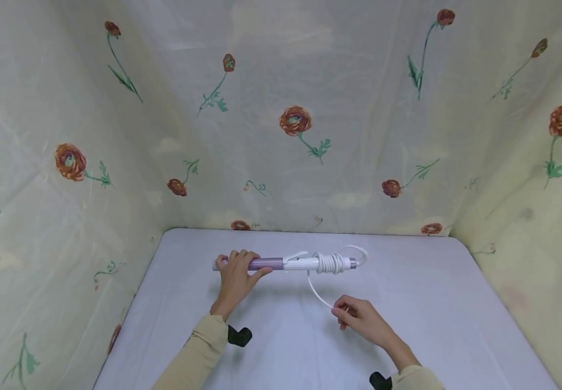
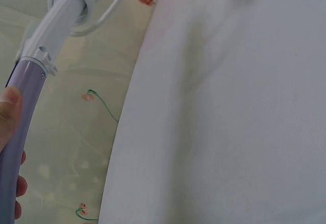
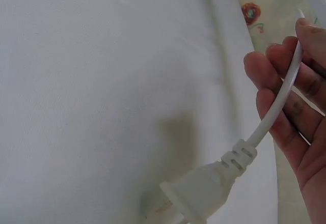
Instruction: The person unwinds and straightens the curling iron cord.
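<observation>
My left hand (image 1: 236, 273) grips the purple handle of a curling iron (image 1: 268, 264), which is held level above the table. The thumb lies along the purple handle in the left wrist view. White cord (image 1: 331, 263) is coiled in several turns around the iron's white barrel end, with a loop standing out at the right tip. A loose length of cord hangs down from the iron to my right hand (image 1: 359, 319), whose thumb and fingers pinch it. Below that pinch, the right wrist view shows the cord ending in a white plug (image 3: 204, 191).
A white-covered table (image 1: 281, 346) lies beneath both hands. Flower-printed cloth (image 1: 339, 179) rises at the back and on both sides. Dark bands show at the left cuff (image 1: 239, 336) and the right cuff (image 1: 380, 381).
</observation>
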`<state>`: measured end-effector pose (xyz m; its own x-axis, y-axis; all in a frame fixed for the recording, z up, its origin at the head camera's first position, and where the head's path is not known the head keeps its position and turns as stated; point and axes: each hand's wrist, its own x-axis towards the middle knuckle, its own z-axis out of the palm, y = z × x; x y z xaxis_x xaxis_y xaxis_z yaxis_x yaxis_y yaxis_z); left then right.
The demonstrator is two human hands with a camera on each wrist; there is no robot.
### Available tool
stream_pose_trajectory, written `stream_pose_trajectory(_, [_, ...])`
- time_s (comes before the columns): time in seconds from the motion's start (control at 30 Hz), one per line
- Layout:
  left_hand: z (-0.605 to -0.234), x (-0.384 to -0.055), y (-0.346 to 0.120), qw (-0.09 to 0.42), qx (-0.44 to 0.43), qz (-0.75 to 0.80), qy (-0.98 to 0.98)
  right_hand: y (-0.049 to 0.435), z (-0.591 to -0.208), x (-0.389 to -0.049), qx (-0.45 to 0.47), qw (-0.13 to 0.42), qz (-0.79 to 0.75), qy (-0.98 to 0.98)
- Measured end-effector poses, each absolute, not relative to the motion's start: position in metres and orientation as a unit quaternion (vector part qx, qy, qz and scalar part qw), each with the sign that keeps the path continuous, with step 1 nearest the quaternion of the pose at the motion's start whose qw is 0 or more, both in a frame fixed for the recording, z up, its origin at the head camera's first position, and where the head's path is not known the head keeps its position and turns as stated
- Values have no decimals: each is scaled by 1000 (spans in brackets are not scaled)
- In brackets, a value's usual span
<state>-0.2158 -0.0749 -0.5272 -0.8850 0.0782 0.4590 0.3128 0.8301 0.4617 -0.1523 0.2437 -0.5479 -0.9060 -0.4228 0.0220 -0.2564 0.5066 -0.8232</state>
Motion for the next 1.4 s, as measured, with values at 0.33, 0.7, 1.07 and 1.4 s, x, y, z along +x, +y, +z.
stream_pose_trajectory(0.33, [-524, -213, -77, 215, -104, -269, -933, 234, -558, -158, -200, 138, -499, 832])
stream_pose_trajectory(0.7, [-523, -211, -78, 221, -106, -264, -933, 236, -564, -169, -156, 93, -457, 871])
stream_pose_trajectory(1.07, [-521, -214, -82, 220, -109, -263, -933, 246, -552, -188, -187, 52, -431, 881])
stream_pose_trajectory(1.4, [-520, -210, -87, 211, -117, -261, -935, 259, -542, -203, -171, 30, -402, 899])
